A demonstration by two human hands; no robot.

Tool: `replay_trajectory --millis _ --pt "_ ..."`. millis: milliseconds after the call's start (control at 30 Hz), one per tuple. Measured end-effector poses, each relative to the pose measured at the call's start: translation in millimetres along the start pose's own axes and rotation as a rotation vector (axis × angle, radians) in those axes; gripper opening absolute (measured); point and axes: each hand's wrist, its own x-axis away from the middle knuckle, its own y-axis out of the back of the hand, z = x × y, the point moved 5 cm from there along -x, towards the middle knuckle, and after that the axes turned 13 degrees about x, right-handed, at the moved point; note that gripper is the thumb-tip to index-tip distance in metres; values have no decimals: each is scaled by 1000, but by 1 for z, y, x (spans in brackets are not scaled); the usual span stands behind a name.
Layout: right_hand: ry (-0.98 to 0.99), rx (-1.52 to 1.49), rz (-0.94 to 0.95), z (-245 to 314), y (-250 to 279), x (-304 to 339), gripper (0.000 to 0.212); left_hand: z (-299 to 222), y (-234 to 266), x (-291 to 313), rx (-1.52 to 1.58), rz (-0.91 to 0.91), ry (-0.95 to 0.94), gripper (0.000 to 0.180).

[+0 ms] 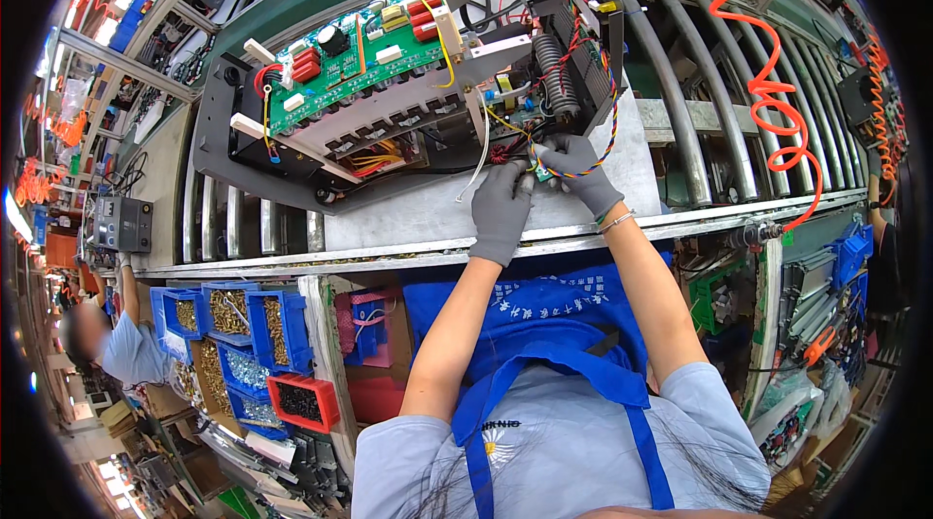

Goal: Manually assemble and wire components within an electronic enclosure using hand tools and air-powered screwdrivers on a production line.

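An electronics unit [216,135] with a dark metal chassis stands before me on a pale board [389,235]. A green circuit board [367,80] with red, yellow and black components lies along its top. In grey gloves, both hands meet at its near right corner. My left hand [502,211] is closed, its fingertips at a small green piece [541,172] with wires. My right hand [583,176] pinches that same piece from the other side. A twisted red, yellow and blue wire bundle [614,121] loops past the right hand. A loose white lead [475,172] hangs beside the left.
A roller conveyor [685,101] runs under the board. Blue bins of screws [278,329] and a red bin [303,400] sit below at left. An orange coiled air hose [777,101] hangs at right. Another person [136,334] works at far left near a grey box [121,224].
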Motion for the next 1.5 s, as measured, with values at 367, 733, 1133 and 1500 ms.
replay_trajectory --millis 367,733,1133,1500 --pt "-45 -92 132 3 0 1 39 11 6 -1 167 20 147 19" --pt "-30 -102 143 5 1 5 32 35 -9 24 1340 73 822 22" --pt "34 -140 130 -6 2 2 27 30 -17 25 1574 192 909 20" --pt "134 -53 59 4 -4 8 30 18 2 28 1083 116 657 24"
